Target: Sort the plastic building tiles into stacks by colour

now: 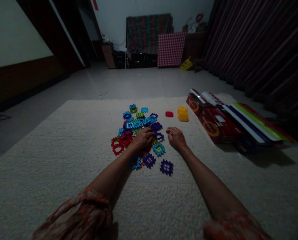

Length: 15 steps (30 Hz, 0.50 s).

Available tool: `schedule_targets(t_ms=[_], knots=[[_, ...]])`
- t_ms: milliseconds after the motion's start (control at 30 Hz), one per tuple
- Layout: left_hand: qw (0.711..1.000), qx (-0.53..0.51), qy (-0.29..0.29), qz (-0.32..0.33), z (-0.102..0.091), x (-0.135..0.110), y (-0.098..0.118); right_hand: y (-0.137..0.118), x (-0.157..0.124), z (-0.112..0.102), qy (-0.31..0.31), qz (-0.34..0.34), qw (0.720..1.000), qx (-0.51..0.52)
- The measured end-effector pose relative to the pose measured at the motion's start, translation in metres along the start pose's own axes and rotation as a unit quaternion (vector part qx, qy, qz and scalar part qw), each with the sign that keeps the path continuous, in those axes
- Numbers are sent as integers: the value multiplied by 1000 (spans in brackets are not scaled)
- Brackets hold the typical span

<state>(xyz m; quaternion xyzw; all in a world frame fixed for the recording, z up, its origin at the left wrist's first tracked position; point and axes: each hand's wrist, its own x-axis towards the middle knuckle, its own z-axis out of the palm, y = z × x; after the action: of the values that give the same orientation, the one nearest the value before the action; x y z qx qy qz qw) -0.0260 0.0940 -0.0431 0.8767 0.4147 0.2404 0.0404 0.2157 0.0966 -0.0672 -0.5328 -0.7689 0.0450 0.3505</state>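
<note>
My left hand [144, 138] reaches into a loose heap of notched plastic building pieces, fingers curled down among them. What its fingertips grip is hidden beneath the hand. Just right of the heap, my right hand [176, 138] rests low over the mat with fingers bent inward; I cannot make out what is in them. The heap mixes light blue pieces [137, 124], red pieces [117, 146] and purple ones. A purple window piece [166, 167] and another purple piece [149, 160] lie at its near edge. A blue-and-green square piece [159, 149] lies between the hands.
Beyond my right hand lie a flat red piece [169, 114] and a stack of yellow pieces [183, 114]. An opened red cardboard box [217, 125] lies at the right on the pale quilted mat [64, 143]. Dark curtains [259, 50] hang behind it.
</note>
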Motion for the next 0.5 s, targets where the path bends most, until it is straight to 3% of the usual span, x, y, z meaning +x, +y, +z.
schedule_targets(t_ms=[267,500], knots=[[998,-41,23,44,13,17,12,0,-3,-1,-30,-66,995,66],[986,-144,86,12,21,18,8,-6,-2,-8,-54,-97,986,125]])
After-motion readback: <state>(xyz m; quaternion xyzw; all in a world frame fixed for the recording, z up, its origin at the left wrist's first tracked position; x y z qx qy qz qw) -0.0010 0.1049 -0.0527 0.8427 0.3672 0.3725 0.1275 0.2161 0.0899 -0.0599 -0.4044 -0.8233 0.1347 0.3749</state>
